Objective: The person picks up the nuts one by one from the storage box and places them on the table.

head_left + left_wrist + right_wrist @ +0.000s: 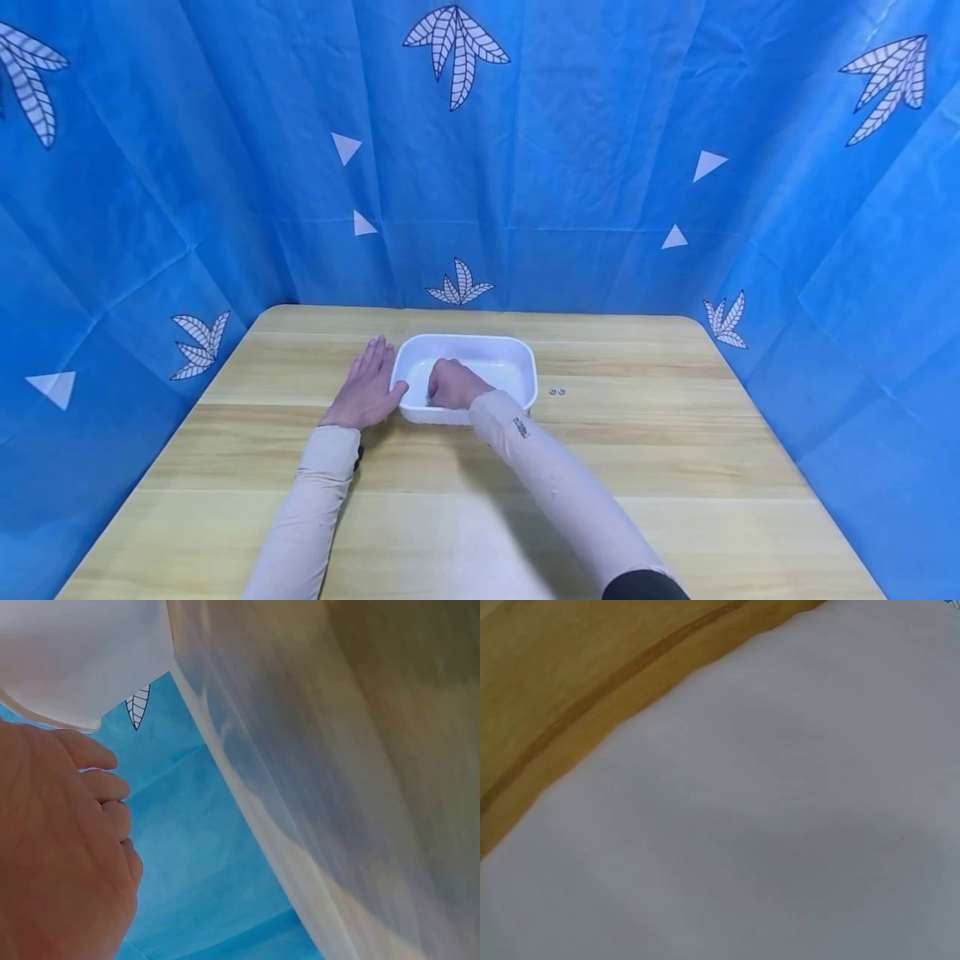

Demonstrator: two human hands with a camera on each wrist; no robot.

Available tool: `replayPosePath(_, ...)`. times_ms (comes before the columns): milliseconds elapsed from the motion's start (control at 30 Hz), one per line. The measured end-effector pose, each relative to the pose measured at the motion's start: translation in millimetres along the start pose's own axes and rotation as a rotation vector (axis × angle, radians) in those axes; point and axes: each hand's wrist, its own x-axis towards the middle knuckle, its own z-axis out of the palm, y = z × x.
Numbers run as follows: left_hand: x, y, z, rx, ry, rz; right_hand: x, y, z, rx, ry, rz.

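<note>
Tray point(491, 348), rounded, right hand point(457, 385) inside, woodgrain table point(420, 500)

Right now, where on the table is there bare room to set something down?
The table is bare right of the two metal bits, left of the left hand, and between the sleeves. Crowded: the tray, right hand inside, left hand at its rim.
</note>
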Motion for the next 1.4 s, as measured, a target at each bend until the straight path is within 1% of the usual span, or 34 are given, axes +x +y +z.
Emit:
replayPosePath(133,-0.4,0.2,0.5,-0.005,-0.001,-0.001,-0.9,-3,-1,-0.03,-0.009,0.005)
replayPosePath(267,-0.8,0.8,0.8,-0.006,0.001,-0.001,-1.5,-4,-2,-0.081,-0.014,0.043)
replayPosePath(400,-1.7,3.0,0.5,-0.002,0.002,-0.004,-0.9,-3,-2,-0.185,-0.018,0.071)
replayPosePath(500,-1.9,4.9,0.4,0.002,0.011,0.003,0.3,-2,-1,-0.289,-0.006,0.055)
replayPosePath(567,-1.6,5.7,0.7,0.0,0.018,0.012,1.1,0,-1,-0.328,0.002,0.047)
replayPosePath(600,-1.6,5.9,0.9,-0.003,0.023,0.017,1.5,1,-1,-0.331,0.005,0.045)
replayPosePath(700,-1.7,5.9,1.4,-0.011,0.032,0.025,3.2,5,0,-0.284,0.009,0.059)
replayPosePath(833,-2.0,5.2,1.1,-0.003,0.018,0.018,2.3,10,-1,-0.188,0.027,0.064)
replayPosePath(933,-2.2,4.9,0.5,0.006,0.004,0.007,-0.5,14,-2,-0.13,0.041,0.023)
replayPosePath(1033,-2.0,5.0,0.5,0.014,0.007,0.007,-1.4,20,-2,-0.08,0.055,-0.025)
replayPosePath(1133,-1.9,5.1,0.0,0.014,0.014,0.008,-1.2,22,-1,-0.017,0.061,-0.037)
replayPosePath(1267,-1.8,5.5,-0.8,0.003,0.02,0.006,-0.8,22,-2,0.041,0.05,-0.021)
replayPosePath(1400,-1.6,5.4,-1.1,0.001,0.011,0.002,-1.1,21,-2,0.045,0.048,-0.023)
